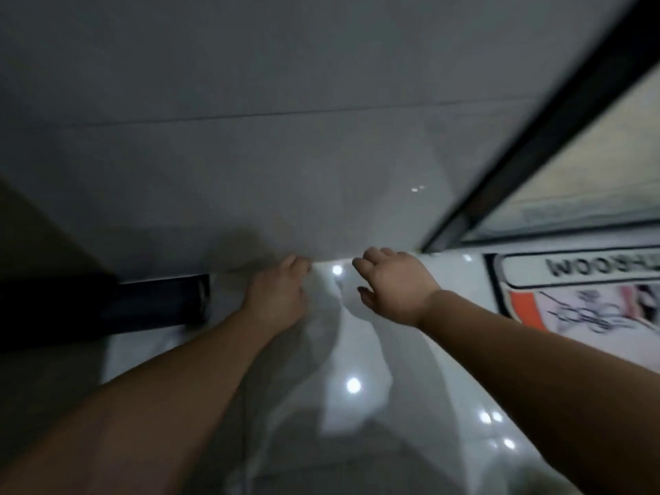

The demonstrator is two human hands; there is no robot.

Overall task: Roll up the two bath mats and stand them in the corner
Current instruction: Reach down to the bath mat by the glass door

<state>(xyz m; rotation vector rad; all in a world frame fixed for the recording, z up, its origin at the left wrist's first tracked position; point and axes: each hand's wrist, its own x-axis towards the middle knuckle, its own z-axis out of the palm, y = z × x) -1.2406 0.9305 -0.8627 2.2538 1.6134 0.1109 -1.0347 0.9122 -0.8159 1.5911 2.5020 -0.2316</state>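
The frame is blurred by motion. A printed bath mat [578,298] lies flat on the glossy white floor at the right, with a black border, upside-down lettering and an orange patch. My left hand [278,294] and my right hand [393,284] both reach forward to the foot of the grey wall, apart from the mat. My right hand is empty with its fingers spread. My left hand's fingers curl toward the wall and nothing shows in them. A long dark shape [157,301] lies along the wall base left of my left hand; I cannot tell if it is a rolled mat.
A grey tiled wall [285,137] fills the upper half. A black door frame [535,137] slants up at the right beside a pale panel [589,166]. The white floor [357,351] reflects ceiling lights. A brownish surface [28,223] shows at the far left.
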